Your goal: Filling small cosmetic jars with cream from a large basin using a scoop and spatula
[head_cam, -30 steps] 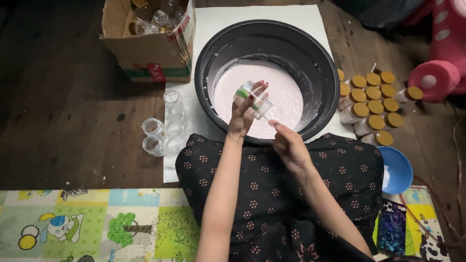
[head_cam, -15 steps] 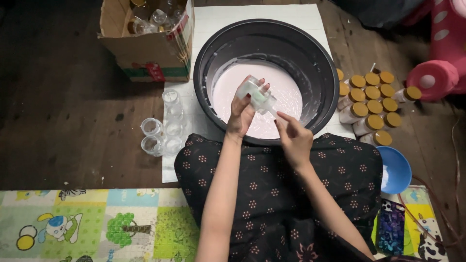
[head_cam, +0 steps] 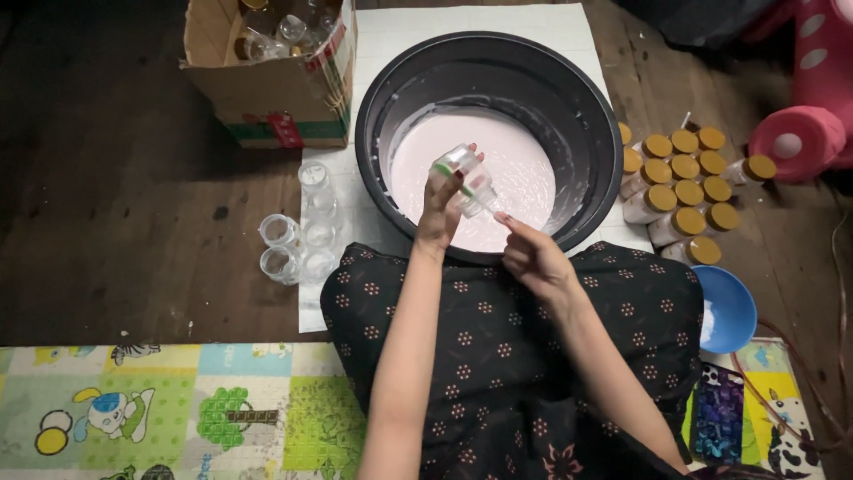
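Pink liquid: fills the bottom of the wide black basin (head_cam: 586, 133), which sits on a white sheet on the wooden floor.
Left hand (head_cam: 442, 209): fingers curled around a small clear bottle (head_cam: 465, 179), holding it tilted over the pink liquid (head_cam: 524, 169).
Right hand (head_cam: 531, 258): fingertips pinched at the bottle's lower end; what they pinch is too small to tell.
Step in hand: by the look of it, one bottle is being handled above the basin.
Next move calls for: keeping the bottle steady over the basin so that nothing drips on the dark patterned cloth over the lap.
Nearby: empty clear bottles (head_cam: 298, 233) to the left, gold-capped bottles (head_cam: 680, 191) to the right, a cardboard box (head_cam: 275, 84), a blue bowl (head_cam: 733, 311).
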